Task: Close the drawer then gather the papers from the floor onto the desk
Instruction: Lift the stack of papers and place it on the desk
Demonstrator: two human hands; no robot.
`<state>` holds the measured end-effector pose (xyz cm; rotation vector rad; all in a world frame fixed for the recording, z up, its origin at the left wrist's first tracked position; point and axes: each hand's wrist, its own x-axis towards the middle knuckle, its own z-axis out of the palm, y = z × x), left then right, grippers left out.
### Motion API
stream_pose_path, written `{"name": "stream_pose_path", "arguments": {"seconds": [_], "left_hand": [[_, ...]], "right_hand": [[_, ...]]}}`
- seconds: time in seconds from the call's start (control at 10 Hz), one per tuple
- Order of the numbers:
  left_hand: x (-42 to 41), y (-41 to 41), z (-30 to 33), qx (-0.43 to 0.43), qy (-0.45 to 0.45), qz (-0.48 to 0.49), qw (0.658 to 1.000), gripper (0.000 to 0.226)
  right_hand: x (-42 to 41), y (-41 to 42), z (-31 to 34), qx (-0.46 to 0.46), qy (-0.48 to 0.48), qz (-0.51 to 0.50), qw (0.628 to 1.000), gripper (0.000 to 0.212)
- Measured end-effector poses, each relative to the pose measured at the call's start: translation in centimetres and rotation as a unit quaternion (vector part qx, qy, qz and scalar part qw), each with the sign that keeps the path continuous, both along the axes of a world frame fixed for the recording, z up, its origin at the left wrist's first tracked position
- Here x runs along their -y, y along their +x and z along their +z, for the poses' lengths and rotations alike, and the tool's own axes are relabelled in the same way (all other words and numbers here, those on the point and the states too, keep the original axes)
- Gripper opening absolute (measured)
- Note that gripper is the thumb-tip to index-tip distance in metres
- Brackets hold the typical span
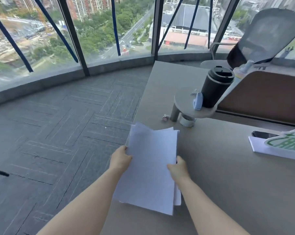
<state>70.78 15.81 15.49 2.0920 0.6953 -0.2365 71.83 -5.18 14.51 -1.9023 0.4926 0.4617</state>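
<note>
Both bare hands hold a loose sheaf of white paper sheets (151, 167) over the near left corner of the pale grey matte counter (228, 175), the left hand (121, 158) with its grip closed on the sheaf's left edge, the right hand (178, 168) with its grip closed on the right edge. The sheets are thin, limp and unevenly stacked, corners fanned at the far and near ends, and part of the sheaf overhangs the counter's left edge above the grey ribbed carpet floor (58, 133). The likely trouble, as I judge it: set down this near the edge, the smooth sheets could slide off, or the fanned lower ones could slip free. Pushed too far, they could nudge the white tape roll (187, 121) under the round raised shelf (187, 106) carrying the tall matte black cylindrical tumbler (214, 89). No drawer shows, nor any paper on the floor.
</note>
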Motion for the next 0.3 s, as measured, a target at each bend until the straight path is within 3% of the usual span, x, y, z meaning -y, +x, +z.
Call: {"name": "stream_pose_path", "arguments": {"seconds": [0.1, 0.2, 0.3], "left_hand": [[-0.3, 0.7, -1.5, -0.017, 0.018, -0.003, 1.0, 0.042], [-0.1, 0.6, -2.8, -0.011, 0.053, 0.011, 0.998, 0.048], [0.2, -0.1, -2.9, -0.001, 0.096, 0.031, 0.995, 0.05]], "right_hand": [[-0.4, -0.1, -0.5, -0.004, -0.084, 0.013, 0.996, 0.007], [-0.4, -0.6, -0.2, -0.008, -0.23, 0.04, 0.972, 0.022], [-0.1, -1.0, 0.1, -0.004, -0.285, 0.043, 0.957, 0.041]]}}
